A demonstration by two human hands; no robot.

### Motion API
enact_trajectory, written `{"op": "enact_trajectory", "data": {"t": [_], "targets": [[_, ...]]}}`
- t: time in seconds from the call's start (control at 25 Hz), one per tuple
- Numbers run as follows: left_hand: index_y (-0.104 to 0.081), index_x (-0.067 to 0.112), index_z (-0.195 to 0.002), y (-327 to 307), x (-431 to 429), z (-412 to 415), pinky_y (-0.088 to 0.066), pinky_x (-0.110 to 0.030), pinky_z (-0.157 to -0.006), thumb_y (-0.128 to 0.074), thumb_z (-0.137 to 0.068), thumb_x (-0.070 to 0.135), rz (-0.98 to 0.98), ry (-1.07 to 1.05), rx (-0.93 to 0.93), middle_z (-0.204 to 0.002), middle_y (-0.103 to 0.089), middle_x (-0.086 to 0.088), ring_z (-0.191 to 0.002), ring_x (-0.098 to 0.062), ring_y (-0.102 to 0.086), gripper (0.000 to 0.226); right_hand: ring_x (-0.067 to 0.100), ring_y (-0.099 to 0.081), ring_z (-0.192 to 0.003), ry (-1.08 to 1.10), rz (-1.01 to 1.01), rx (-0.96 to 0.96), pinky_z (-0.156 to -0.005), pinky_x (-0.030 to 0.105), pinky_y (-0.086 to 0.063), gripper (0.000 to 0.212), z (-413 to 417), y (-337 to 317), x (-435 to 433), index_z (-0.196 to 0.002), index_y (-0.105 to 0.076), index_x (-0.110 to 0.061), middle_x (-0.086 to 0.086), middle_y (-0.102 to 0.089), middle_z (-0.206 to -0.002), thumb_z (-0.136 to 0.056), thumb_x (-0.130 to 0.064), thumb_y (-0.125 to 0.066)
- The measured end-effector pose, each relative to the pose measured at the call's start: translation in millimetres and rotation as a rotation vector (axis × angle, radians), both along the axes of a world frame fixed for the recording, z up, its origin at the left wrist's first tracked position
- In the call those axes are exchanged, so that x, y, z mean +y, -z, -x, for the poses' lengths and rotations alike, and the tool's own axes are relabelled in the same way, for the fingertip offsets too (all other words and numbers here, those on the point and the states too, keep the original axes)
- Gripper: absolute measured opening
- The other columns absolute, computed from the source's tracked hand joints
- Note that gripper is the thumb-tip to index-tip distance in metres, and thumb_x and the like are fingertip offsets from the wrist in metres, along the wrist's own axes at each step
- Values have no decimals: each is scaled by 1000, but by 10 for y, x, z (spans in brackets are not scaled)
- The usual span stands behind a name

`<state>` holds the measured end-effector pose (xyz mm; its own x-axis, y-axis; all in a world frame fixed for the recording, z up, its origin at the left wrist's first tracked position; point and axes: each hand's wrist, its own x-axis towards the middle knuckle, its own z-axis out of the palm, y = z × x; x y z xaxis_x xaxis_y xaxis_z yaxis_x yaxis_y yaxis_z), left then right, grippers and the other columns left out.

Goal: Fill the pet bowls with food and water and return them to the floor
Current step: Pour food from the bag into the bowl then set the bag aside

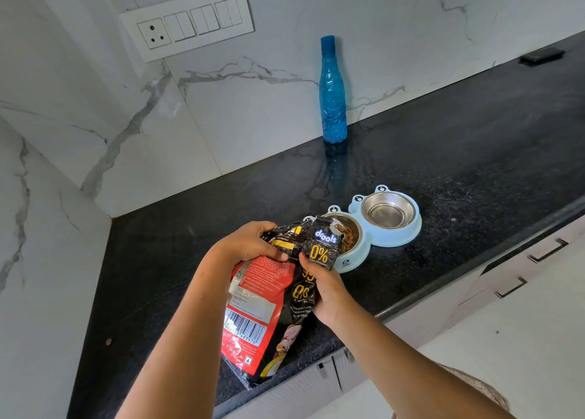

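2 bowls (376, 225), 1 bag (278, 295), 1 bottle (332, 92)

Glossy black speckled stone tabletop (474, 152). White marble wall tiles (253, 108), grey veining. White plastic switch panel (186, 22). Translucent blue faceted plastic bottle (332, 102), solid blue cap. Pale blue frog-eyed plastic double feeder (402, 238) with two silver steel bowls; brown kibble (346, 236) in the nearer bowl. Crinkled black-and-red foil food bag (272, 304), yellow numerals, white barcode patch.

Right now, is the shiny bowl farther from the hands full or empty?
Empty: the farther bowl shows only bare shiny metal inside.
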<state>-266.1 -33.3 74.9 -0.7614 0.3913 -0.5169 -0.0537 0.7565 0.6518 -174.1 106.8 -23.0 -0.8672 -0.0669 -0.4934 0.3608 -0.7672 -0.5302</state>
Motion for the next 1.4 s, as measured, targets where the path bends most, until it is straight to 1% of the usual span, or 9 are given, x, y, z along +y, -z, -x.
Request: {"op": "enact_trajectory", "data": {"t": [0.12,0.28,0.44,0.6,0.76,0.92,1.16,1.24,1.4], "targets": [[-56,23,-110,15,-5,-7,-56,-47,-87,-83,-70,23,-52,-12,-3,-107,-68,-9,-94,-29,-69,48,36,-66,-108,29,34,2,-94,51,-51,37,-31,-7,-20,-121,-64,-16,15,-70,-116,-84,-21,-71],[-58,22,-115,32,33,-10,-55,-44,-90,-79,-75,31,-91,-46,17,-106,-69,-7,-92,-25,-70,46,37,-66,-106,91,37,13,-96,53,-50,33,-67,-11,-62,-119,-64,-15,16,-70,-115,-88,-25,-67],[-61,25,-110,11,34,-28,-56,-39,-87,-76,-79,27,-86,-20,4,-102,-71,-5,-89,-23,-70,35,36,-66,-108,110,29,11,-98,56,-48,39,-85,35,-86,-123,-63,-14,16,-70,-117,-90,-34,-64],[-61,26,-117,16,19,-19,-55,-42,-89,-75,-81,23,-91,7,-13,-105,-71,-4,-93,-24,-70,39,35,-65,-110,29,109,13,-97,50,-50,43,-110,-3,-46,-126,-61,-13,17,-69,-119,-92,-40,-57],[-60,27,-116,27,16,-20,-55,-39,-86,-73,-83,22,-94,27,-17,-104,-70,-3,-91,-22,-69,36,37,-62,-115,-82,142,29,-103,51,-45,44,-102,-97,20,-124,-63,-9,18,-68,-121,-86,-31,-66],[-60,24,-117,55,7,2,-56,-41,-86,-73,-82,23,-94,55,-20,-106,-70,-6,-92,-24,-70,37,36,-63,-115,-101,119,30,-100,49,-48,54,-81,-83,16,-127,-62,-8,18,-68,-121,-77,-23,-73],[-61,22,-112,24,50,-25,-55,-27,-70,-71,-84,26,-104,39,-17,-98,-71,-4,-80,-17,-70,30,37,-66,-108,-80,124,14,-96,51,-50,46,-43,-73,12,-122,-63,-11,18,-70,-116,-82,-33,-72],[-61,22,-112,28,52,-16,-56,-30,-73,-70,-85,27,-98,38,-24,-99,-70,-5,-82,-19,-70,28,36,-66,-107,-54,124,18,-94,51,-51,47,-31,-70,-3,-122,-63,-12,18,-70,-115,-82,-35,-72],[-62,21,-113,66,34,12,-55,-43,-88,-71,-84,28,-97,27,-55,-107,-70,-12,-90,-28,-70,31,36,-67,-106,-12,109,7,-93,51,-52,51,-13,-30,-36,-124,-63,-15,17,-71,-114,-79,-37,-74]]}}
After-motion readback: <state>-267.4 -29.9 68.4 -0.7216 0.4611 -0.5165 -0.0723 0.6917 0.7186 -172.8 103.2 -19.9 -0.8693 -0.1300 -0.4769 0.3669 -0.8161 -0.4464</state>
